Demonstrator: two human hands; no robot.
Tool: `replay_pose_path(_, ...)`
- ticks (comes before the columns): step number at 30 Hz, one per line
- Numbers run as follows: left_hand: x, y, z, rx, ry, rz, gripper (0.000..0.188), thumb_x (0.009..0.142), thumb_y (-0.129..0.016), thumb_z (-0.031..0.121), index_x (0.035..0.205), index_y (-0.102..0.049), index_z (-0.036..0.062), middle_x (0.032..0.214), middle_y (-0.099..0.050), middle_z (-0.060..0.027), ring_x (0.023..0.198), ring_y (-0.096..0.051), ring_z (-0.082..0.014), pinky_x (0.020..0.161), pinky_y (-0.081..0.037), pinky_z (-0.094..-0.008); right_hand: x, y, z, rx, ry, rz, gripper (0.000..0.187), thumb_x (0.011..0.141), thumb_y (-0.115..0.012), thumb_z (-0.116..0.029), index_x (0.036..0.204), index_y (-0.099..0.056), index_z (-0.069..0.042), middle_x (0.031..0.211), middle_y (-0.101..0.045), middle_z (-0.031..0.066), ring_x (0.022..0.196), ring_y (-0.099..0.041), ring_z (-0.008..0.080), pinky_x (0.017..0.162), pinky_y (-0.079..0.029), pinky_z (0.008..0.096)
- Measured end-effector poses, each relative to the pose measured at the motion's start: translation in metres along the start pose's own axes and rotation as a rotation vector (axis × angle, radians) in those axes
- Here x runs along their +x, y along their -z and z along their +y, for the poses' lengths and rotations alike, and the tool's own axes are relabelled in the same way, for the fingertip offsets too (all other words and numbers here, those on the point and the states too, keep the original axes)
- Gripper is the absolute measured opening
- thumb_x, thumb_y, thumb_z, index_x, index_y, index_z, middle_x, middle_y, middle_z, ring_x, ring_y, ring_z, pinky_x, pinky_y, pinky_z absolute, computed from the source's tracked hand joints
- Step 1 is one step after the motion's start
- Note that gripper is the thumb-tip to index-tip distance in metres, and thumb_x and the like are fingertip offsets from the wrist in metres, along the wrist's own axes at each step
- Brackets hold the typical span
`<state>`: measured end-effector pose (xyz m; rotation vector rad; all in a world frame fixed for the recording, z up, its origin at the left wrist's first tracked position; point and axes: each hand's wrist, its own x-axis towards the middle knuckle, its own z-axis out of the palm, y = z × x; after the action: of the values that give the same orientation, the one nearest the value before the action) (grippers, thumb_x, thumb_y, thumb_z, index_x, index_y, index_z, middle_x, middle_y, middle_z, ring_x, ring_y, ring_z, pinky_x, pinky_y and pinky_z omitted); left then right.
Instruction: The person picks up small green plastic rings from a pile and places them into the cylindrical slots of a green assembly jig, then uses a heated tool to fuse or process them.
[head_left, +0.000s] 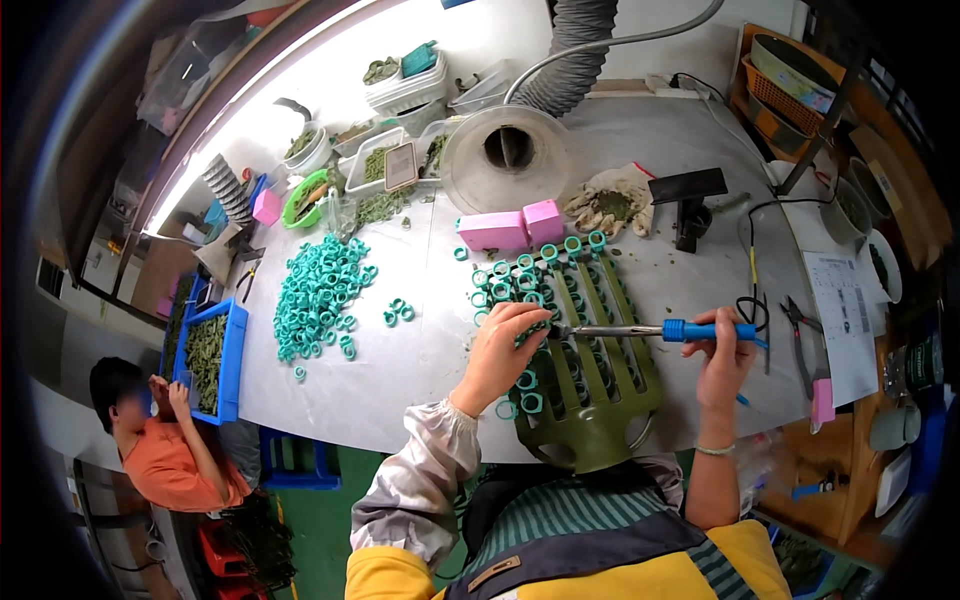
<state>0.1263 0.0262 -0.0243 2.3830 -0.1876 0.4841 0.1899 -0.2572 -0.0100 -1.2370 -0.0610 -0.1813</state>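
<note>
Holds blue-handled iron (640,331) in right fingers (726,326); can't tell hold in left fingers (520,318); could slip, burning them if hot.

L hand (508,345) at green rack (580,435) w/ teal rings (532,411), nr worktop (430,390) front edge; R hand (722,365) grips blue-handled tool (680,330), tip by L hand. Ring pile (318,295) twd left edge, co-worker (175,465) beyond it.

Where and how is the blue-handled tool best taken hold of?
Probably by the blue handle, from the right: it is thicker and forms the right end, while the slim metal shaft points left toward the left hand. The right hand grips it there, clear of the shaft.
</note>
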Motion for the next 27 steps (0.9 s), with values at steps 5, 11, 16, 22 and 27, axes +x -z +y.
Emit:
replay_pose_path(5,0.0,0.001,-0.007,0.007,0.003,-0.04,0.027,0.081,-0.071,0.003,0.108,-0.069,0.0051,0.11,-0.066,-0.0095,0.104,-0.058,-0.0296,0.089,-0.048,-0.039,0.002,-0.001,0.002,0.007,0.011,-0.032,0.029,0.098,-0.055,-0.02,0.081,-0.061,0.002,0.078,-0.066,0.0083,0.052,-0.062,0.0137,0.049,-0.051,0.0244)
replay_pose_path(11,0.001,0.019,-0.001,-0.093,-0.039,-0.028,0.031,0.082,-0.074,0.01,0.112,-0.067,0.0055,0.108,-0.065,-0.0108,0.103,-0.058,-0.0304,0.091,-0.047,-0.0392,0.007,0.02,-0.008,0.042,0.017,0.05,0.026,0.095,-0.061,-0.025,0.087,-0.064,0.0,0.075,-0.065,0.0069,0.048,-0.057,0.0117,0.044,-0.048,0.0238)
replay_pose_path(16,-0.052,0.107,-0.12,0.309,0.271,0.544,0.038,0.088,-0.068,0.017,0.122,-0.06,0.0013,0.116,-0.061,-0.0164,0.1,-0.054,-0.0316,0.095,-0.041,-0.0413,0.01,0.027,-0.01,0.038,-0.005,0.037,0.029,0.095,-0.061,-0.028,0.082,-0.063,-0.002,0.074,-0.063,0.0057,0.046,-0.054,0.0103,0.044,-0.045,0.0219)
replay_pose_path(22,-0.212,0.233,-0.272,0.736,1.137,0.946,0.067,0.095,-0.056,0.045,0.145,-0.038,0.0037,0.142,-0.04,-0.0271,0.133,-0.035,-0.0417,0.11,-0.03,-0.0465,0.013,0.025,-0.017,-0.031,0.008,0.109,0.032,0.094,-0.06,-0.031,0.077,-0.06,-0.004,0.074,-0.058,0.003,0.048,-0.049,0.0086,0.045,-0.041,0.0199)
replay_pose_path(27,-0.213,0.261,-0.322,0.416,0.883,0.869,0.064,0.097,-0.05,0.051,0.145,-0.041,0.0092,0.143,-0.039,-0.0278,0.13,-0.038,-0.0415,0.11,-0.031,-0.0454,0.007,0.02,-0.025,-0.105,0.008,0.099,0.029,0.096,-0.058,-0.035,0.082,-0.058,-0.01,0.074,-0.055,0.0002,0.051,-0.045,0.0054,0.047,-0.038,0.0185)
